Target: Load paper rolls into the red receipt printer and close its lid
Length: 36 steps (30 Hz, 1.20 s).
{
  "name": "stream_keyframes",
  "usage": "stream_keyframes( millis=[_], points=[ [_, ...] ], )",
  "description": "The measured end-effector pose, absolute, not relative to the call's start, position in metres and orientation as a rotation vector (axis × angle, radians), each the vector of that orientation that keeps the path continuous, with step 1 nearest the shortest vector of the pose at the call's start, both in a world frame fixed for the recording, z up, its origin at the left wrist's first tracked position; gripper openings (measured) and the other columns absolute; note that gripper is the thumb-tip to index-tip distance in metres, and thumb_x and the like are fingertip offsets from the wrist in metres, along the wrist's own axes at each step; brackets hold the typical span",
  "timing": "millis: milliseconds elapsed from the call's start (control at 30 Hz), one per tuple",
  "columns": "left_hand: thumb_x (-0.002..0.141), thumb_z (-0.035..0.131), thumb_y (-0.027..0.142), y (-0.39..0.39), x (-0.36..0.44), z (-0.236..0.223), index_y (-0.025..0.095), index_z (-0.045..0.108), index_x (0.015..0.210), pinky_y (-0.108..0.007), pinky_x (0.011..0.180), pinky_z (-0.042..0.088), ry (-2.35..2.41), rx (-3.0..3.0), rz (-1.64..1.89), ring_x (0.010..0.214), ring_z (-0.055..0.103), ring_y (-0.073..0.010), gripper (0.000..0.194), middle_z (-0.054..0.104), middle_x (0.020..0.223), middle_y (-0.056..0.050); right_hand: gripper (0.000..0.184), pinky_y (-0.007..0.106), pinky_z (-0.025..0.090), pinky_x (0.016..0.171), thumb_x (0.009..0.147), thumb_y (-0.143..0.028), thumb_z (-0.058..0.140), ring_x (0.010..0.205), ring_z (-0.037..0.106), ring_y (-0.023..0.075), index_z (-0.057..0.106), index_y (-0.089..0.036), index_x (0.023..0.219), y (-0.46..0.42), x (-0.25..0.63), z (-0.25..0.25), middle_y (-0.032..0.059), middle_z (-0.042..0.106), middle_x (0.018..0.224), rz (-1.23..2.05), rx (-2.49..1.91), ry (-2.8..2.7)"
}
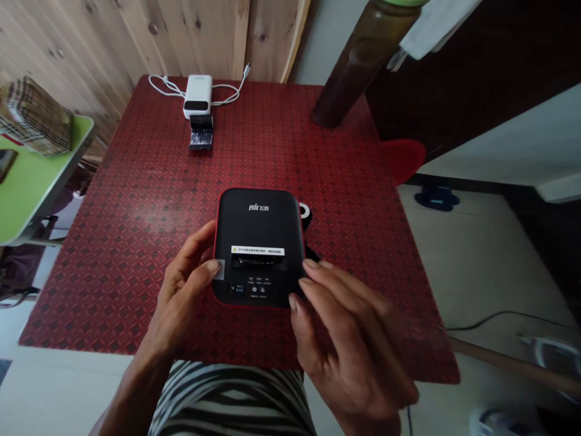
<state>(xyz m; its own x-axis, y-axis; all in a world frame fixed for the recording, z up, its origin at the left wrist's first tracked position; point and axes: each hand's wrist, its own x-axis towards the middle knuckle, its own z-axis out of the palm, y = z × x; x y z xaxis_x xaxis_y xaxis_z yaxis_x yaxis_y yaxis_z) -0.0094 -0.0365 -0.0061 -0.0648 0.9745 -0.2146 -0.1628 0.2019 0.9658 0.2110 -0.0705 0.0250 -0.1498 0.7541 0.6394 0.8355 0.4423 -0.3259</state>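
Observation:
A black receipt printer with red side edges lies on the red patterned table in front of me. It carries a white logo, a warning strip, a paper slot and small buttons. My left hand holds its left side, thumb on top beside a pale square sticker, fingers along the edge. At the lower right corner, my right hand has its fingers stretched out, the tips at or very near the printer's edge; contact is unclear. Partly hidden behind the right side is a white ring-shaped end on something black.
On the red table, a white power bank with white cables stands at the back, a crumpled black wrapper before it. A tall dark bottle is at back right. Left stands a green table with a plaid bag.

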Motion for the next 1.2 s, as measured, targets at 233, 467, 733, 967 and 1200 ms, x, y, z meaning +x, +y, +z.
stream_keyframes(
  millis=[233,467,733,967,1200],
  points=[
    [0.101,0.085,0.045,-0.042,-0.011,-0.001,0.034,0.076,0.153,-0.055,0.129,0.054,1.276,0.933,1.164,0.155,0.065,-0.0385,0.054,0.072,0.163,-0.007,0.039,0.043,0.07,0.083,0.108,-0.041,0.078,0.103,0.077,0.028,0.065,-0.021,0.139,-0.092,0.215,-0.014,0.0119,0.076,0.118,0.124,-1.421,-1.637],
    [0.103,0.08,0.042,-0.041,-0.003,0.005,0.03,0.074,0.154,-0.053,0.129,0.053,1.322,0.934,1.175,0.15,0.068,-0.0366,0.053,0.074,0.16,-0.009,0.043,0.041,0.074,0.091,0.113,-0.051,0.072,0.109,0.085,0.0281,0.064,-0.021,0.143,-0.091,0.209,-0.034,0.0136,0.083,0.123,0.146,-1.511,-1.71],
    [0.102,0.081,0.039,-0.043,0.006,0.01,0.03,0.078,0.149,-0.045,0.119,0.061,1.346,0.837,1.212,0.141,0.074,-0.0328,0.048,0.079,0.152,-0.007,0.039,0.033,0.074,0.091,0.115,-0.052,0.068,0.105,0.088,0.0244,0.067,-0.019,0.137,-0.083,0.215,-0.027,0.0126,0.086,0.117,0.146,-1.485,-1.762],
    [0.102,0.078,0.035,-0.041,0.003,0.004,0.031,0.077,0.152,-0.044,0.12,0.061,1.317,0.905,1.215,0.144,0.074,-0.0322,0.05,0.077,0.156,-0.007,0.037,0.033,0.074,0.093,0.116,-0.049,0.069,0.107,0.087,0.0239,0.068,-0.019,0.137,-0.083,0.218,-0.02,0.012,0.086,0.118,0.224,-1.445,-1.776],
    [0.105,0.079,0.047,-0.045,-0.006,-0.005,0.034,0.074,0.157,-0.045,0.118,0.061,1.294,0.999,1.21,0.144,0.073,-0.0336,0.054,0.075,0.16,-0.007,0.019,0.032,0.067,0.105,0.114,-0.013,0.067,0.109,0.084,0.0201,0.074,-0.016,0.131,-0.054,0.24,0.03,0.0109,0.086,0.12,0.141,-1.337,-1.932]
  ],
)
